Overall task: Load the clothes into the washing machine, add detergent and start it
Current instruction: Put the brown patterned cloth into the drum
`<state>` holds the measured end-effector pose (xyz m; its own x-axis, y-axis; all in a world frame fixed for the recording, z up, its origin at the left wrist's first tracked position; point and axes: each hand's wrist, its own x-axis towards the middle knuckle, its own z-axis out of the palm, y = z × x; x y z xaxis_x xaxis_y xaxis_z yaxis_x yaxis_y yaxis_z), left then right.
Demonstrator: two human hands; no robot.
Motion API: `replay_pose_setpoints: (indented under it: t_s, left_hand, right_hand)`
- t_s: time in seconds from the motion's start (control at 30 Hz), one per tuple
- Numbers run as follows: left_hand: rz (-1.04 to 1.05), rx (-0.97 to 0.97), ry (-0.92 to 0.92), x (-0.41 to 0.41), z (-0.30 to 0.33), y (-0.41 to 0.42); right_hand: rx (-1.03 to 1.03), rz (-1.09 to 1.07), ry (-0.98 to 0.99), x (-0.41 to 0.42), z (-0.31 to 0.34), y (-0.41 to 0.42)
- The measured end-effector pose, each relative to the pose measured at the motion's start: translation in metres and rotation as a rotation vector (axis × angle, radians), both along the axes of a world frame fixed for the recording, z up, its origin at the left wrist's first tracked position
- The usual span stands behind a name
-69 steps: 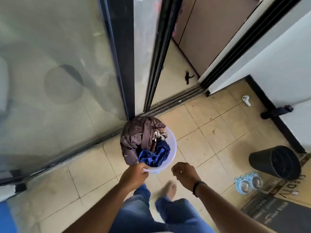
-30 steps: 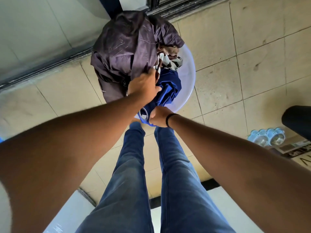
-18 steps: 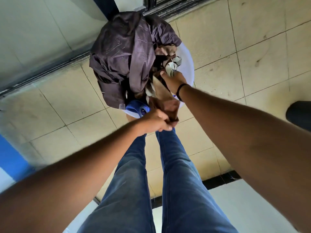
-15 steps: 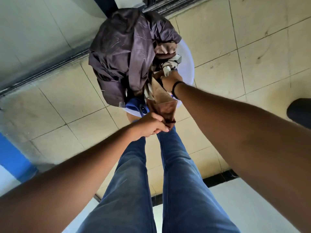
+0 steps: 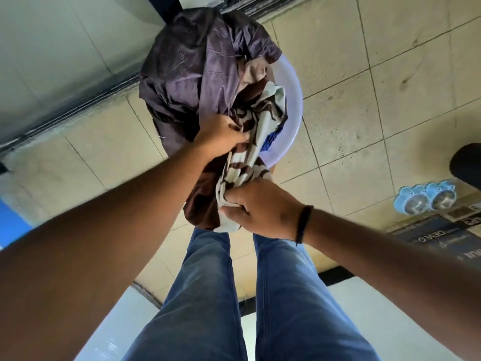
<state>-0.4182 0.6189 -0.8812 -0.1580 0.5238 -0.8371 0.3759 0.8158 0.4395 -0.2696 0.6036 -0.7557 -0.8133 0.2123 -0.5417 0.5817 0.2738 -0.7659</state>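
Observation:
A pale lilac basin full of clothes stands on the tiled floor in front of my legs. A dark purple garment is heaped over its left side, and a bit of blue cloth shows low at the right. A brown and white patterned cloth stretches from the basin toward me. My left hand grips it near the basin. My right hand, with a black wristband, is closed on its lower end together with a brown cloth. No washing machine or detergent is in view.
A sliding door track and glass panel run behind the basin. At the right sit a blue double pet bowl, a black bin and a printed cardboard sheet. A white surface lies under my legs.
I bent over the basin. Both hands dug into the pile; the patterned and brown cloths have come up out of it toward me, with my right hand now at the lower end.

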Motion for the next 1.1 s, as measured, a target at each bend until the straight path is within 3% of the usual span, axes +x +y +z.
replay_pose_setpoints:
  t_s: [0.13, 0.23, 0.33, 0.43, 0.5, 0.57, 0.67, 0.73, 0.77, 0.83, 0.93, 1.03, 1.1]
  left_hand:
    - [-0.072, 0.01, 0.133, 0.02, 0.001, -0.006]
    - [-0.067, 0.087, 0.066, 0.048, 0.03, -0.025]
    - [-0.092, 0.154, -0.211, 0.072, 0.066, -0.058]
    - [-0.15, 0.142, -0.516, 0.082, 0.086, -0.085]
    - [-0.131, 0.107, -0.59, 0.078, 0.085, -0.092]
    - [-0.128, 0.051, -0.549, 0.067, 0.073, -0.096]
    - [0.041, 0.093, -0.185, 0.044, 0.046, -0.095]
    - [0.4, 0.121, -0.063, 0.025, 0.037, -0.08]
    - [0.561, 0.097, -0.086, 0.015, 0.03, -0.067]
    - [0.666, -0.014, -0.204, -0.002, 0.025, -0.039]
    - [0.516, -0.12, -0.255, -0.014, 0.012, -0.017]
    - [0.117, -0.184, -0.042, 0.0, 0.003, -0.016]
    - [-0.015, -0.207, 0.084, 0.016, 0.005, -0.019]
  right_hand:
    - [0.016, 0.168, -0.292, -0.001, 0.005, 0.052]
    - [0.199, -0.154, -0.371, 0.001, -0.03, 0.091]
    - [0.278, -0.455, -0.502, -0.004, -0.088, 0.107]
    - [0.1, -0.571, -0.683, -0.009, -0.14, 0.109]
    - [0.003, -0.603, -0.729, -0.009, -0.162, 0.104]
    - [0.051, -0.603, -0.721, -0.008, -0.167, 0.095]
    - [0.203, -0.607, -0.573, -0.012, -0.139, 0.076]
    - [0.281, -0.516, -0.409, -0.011, -0.112, 0.055]
    - [0.302, -0.449, -0.323, -0.01, -0.097, 0.043]
    - [0.273, -0.323, -0.187, -0.007, -0.063, 0.016]
    - [0.083, -0.09, -0.041, -0.005, -0.008, -0.014]
    - [-0.09, 0.258, -0.12, -0.005, 0.032, -0.018]
    - [-0.029, 0.445, -0.203, -0.007, 0.043, -0.002]
